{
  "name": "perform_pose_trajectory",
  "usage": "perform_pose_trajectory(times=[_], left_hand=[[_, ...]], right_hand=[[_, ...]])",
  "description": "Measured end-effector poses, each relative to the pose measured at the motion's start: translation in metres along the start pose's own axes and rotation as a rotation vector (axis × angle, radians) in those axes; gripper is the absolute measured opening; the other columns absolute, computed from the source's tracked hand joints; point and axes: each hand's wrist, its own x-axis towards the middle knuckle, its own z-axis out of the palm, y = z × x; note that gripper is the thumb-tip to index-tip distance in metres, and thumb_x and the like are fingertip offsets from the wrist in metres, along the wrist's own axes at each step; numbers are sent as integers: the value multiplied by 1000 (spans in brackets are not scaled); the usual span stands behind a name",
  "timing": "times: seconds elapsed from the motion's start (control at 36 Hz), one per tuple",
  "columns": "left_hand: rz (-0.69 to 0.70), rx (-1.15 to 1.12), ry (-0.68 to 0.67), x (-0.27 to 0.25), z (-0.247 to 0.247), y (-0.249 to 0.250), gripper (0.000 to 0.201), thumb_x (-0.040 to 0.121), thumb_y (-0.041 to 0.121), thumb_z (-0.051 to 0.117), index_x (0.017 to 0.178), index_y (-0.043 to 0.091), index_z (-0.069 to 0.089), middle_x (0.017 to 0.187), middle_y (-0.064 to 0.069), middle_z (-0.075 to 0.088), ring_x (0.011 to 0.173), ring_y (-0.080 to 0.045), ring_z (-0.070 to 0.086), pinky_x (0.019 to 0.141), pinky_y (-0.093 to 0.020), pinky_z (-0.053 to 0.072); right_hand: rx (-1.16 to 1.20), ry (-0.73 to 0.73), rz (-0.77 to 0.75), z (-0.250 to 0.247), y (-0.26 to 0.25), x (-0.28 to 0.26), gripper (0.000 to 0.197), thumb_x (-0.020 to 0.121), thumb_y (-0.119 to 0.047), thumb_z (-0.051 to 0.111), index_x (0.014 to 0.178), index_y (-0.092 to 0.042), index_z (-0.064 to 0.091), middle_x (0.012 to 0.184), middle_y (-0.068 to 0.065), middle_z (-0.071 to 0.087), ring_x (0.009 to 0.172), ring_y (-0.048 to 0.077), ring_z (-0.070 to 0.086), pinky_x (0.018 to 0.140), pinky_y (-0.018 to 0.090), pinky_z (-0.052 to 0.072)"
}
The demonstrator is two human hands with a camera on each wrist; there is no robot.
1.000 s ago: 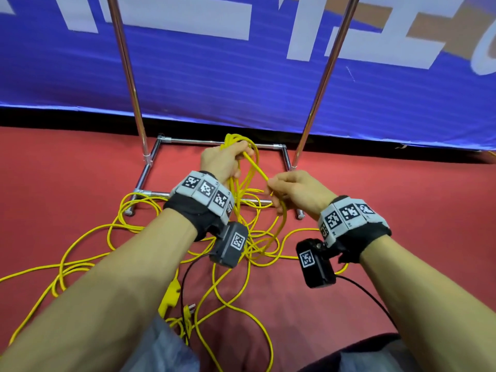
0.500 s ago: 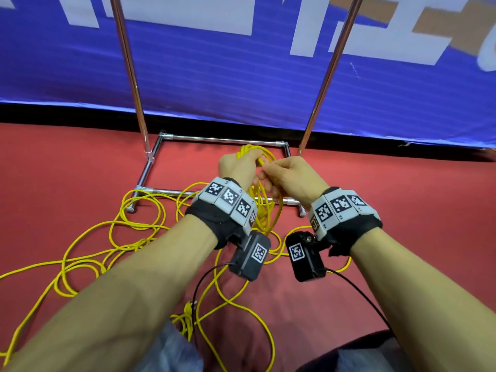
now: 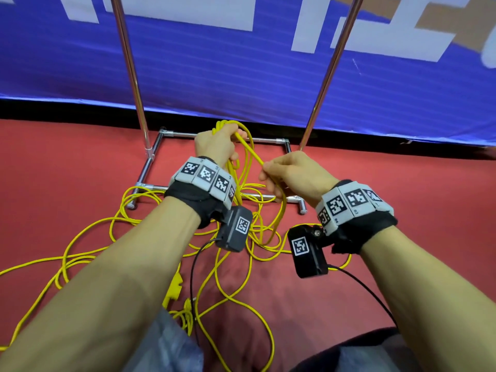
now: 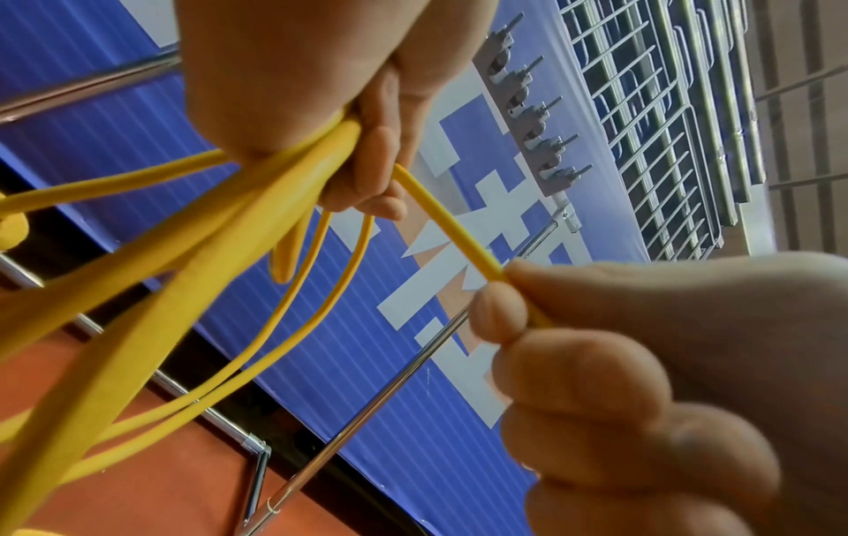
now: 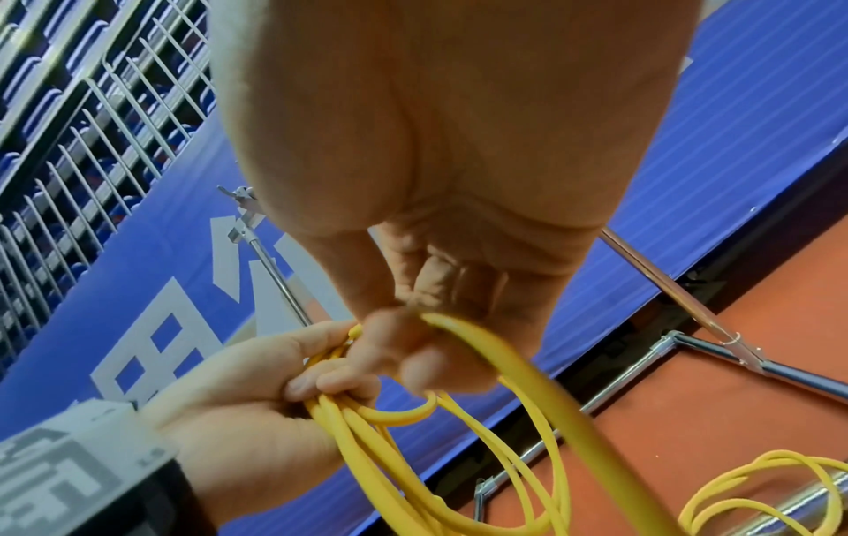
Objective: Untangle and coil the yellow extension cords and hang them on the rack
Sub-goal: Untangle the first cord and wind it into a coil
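My left hand [image 3: 217, 142] grips a bundle of several yellow cord loops [image 3: 236, 167] held up above the rack's base [image 3: 150, 167]. The bundle [image 4: 257, 174] passes through the curled fingers in the left wrist view. My right hand [image 3: 290, 171] pinches one strand of the yellow cord [image 3: 251, 154] that runs up and left to the left hand. In the right wrist view this strand [image 5: 514, 359] leaves the right fingers and drops down. The remaining cord [image 3: 88, 237] lies tangled on the red floor beneath both arms. A yellow plug [image 3: 174, 287] lies near my knees.
Two chrome uprights [image 3: 128, 63] of the rack rise from its rectangular floor frame in front of a blue banner [image 3: 241, 63]. A hook bar [image 4: 532, 119] sits on top of the rack. Black camera cables [image 3: 370, 296] trail from the wrists.
The hands had come together half a second ago. Now the right hand has pulled back to the right, drawing a strand away from the left hand's bundle.
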Motion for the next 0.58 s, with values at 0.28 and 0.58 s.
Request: perform_pose_trajectory(times=[0.28, 0.58], left_hand=[[-114, 78, -222, -21, 8, -12, 28, 89, 25, 67, 74, 1, 64, 43, -4, 51, 34, -14, 33, 39, -22, 30], [-77, -45, -168, 1, -1, 3, 24, 85, 0, 56, 61, 2, 58, 73, -19, 57, 28, -8, 25, 33, -15, 22]], right_hand=[[-35, 170, -104, 3, -7, 8, 30, 99, -14, 45, 76, -5, 62, 52, 1, 52, 38, 10, 40, 39, 20, 32], [66, -28, -2, -8, 8, -10, 37, 103, -23, 40, 78, -1, 56, 38, 0, 47, 28, 12, 38, 32, 18, 32]])
